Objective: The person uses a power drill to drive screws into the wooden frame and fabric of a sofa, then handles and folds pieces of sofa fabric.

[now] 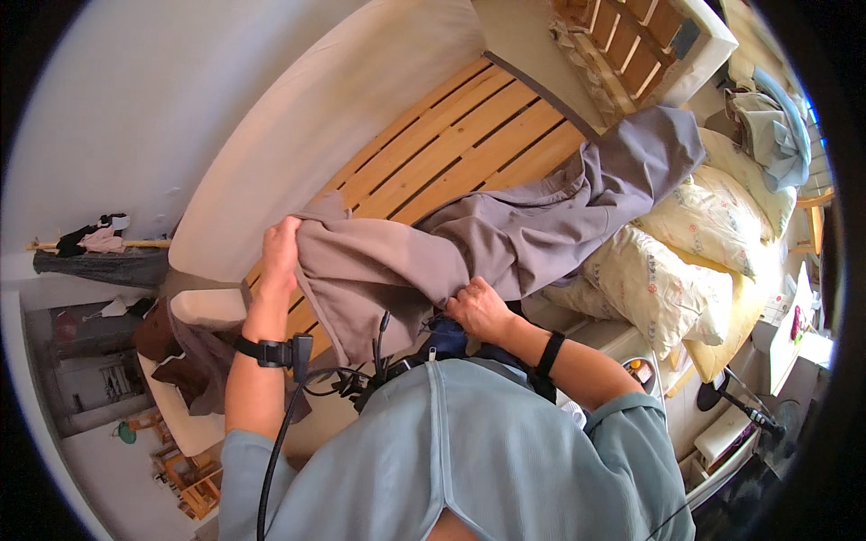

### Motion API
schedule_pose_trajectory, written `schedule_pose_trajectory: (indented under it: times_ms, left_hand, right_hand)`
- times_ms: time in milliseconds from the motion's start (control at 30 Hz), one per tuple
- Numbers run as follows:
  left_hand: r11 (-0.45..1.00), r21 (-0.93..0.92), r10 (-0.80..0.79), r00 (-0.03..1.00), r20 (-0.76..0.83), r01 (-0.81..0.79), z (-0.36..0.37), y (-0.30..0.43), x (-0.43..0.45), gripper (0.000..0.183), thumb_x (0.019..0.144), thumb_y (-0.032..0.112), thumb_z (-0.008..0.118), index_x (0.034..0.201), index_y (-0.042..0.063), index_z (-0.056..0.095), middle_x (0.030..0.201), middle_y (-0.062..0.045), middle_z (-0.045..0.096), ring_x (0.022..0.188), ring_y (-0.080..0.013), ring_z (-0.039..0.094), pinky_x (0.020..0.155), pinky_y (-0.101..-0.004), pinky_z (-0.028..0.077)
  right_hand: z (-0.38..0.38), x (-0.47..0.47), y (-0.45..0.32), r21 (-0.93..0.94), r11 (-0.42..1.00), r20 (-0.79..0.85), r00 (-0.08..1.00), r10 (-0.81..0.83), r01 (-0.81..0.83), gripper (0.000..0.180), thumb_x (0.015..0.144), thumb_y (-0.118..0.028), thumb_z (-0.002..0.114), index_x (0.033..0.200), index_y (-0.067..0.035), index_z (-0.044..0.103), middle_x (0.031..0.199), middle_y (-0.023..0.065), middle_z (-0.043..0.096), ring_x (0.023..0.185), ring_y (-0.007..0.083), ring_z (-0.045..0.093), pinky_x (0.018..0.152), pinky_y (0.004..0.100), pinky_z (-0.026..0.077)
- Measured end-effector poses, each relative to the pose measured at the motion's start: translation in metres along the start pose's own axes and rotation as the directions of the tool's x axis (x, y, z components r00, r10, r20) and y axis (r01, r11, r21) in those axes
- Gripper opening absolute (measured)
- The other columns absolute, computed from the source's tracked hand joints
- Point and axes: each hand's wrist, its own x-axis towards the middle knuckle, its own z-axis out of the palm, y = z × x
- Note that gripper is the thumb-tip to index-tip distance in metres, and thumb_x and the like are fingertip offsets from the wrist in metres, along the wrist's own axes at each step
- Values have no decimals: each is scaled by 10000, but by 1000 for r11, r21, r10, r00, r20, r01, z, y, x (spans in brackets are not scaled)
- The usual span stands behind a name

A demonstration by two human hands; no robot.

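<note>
A large mauve-grey fabric cover (514,237) stretches across the wooden slats (433,149) of a sofa frame before me. My left hand (281,250) is shut on one corner of the cover at its left end. My right hand (479,310) grips the cover's near edge, close to my waist, with its fingers curled under. Between the two hands the cloth hangs in soft folds. Its far end lies bunched over the right side of the frame, hiding part of the slats.
A cream padded backrest (325,135) rises behind the slats. Patterned pillows (659,284) are piled at the right. At the back right lies an upturned piece of furniture (629,47). Brown cloth (183,358) drapes over the left end. A black cable (270,466) runs beside my left arm.
</note>
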Motion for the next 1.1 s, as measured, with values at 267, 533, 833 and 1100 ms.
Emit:
schedule_pose_trajectory:
  times_ms: [267,533,833,1100]
  left_hand:
    - [979,-51,192,979,-71,-196,32,28,-39,225,914,143,532,874,-45,649,841,-25,628,745,-83,524,681,-247,446]
    - [770,256,573,810,126,-584,37,55,-38,260,959,172,535,1028,-67,609,884,-15,635,829,-108,534,772,-255,449]
    - [791,347,565,819,-97,-504,-44,17,-59,282,943,102,501,1157,-72,556,1120,-112,643,1014,-183,574,919,-293,424]
    - [442,543,757,622,201,-714,-55,5,-170,242,846,-55,440,1053,-26,563,1121,-196,641,1027,-327,631,934,-368,460]
  right_hand:
    - [-105,58,14,250,960,-365,906,215,-127,258,807,-264,685,895,-48,574,856,102,595,829,300,584,837,421,406]
    - [-86,97,-9,289,948,-569,820,56,136,146,785,-158,624,846,-78,519,809,95,507,790,281,528,725,379,434]
    - [-82,78,-47,304,926,-549,835,-22,224,454,727,-131,630,1146,19,542,1078,151,547,989,305,536,878,380,452]
    - [-109,138,61,494,854,-265,908,324,-161,352,790,-79,639,1087,6,470,1049,225,548,930,416,589,767,463,513]
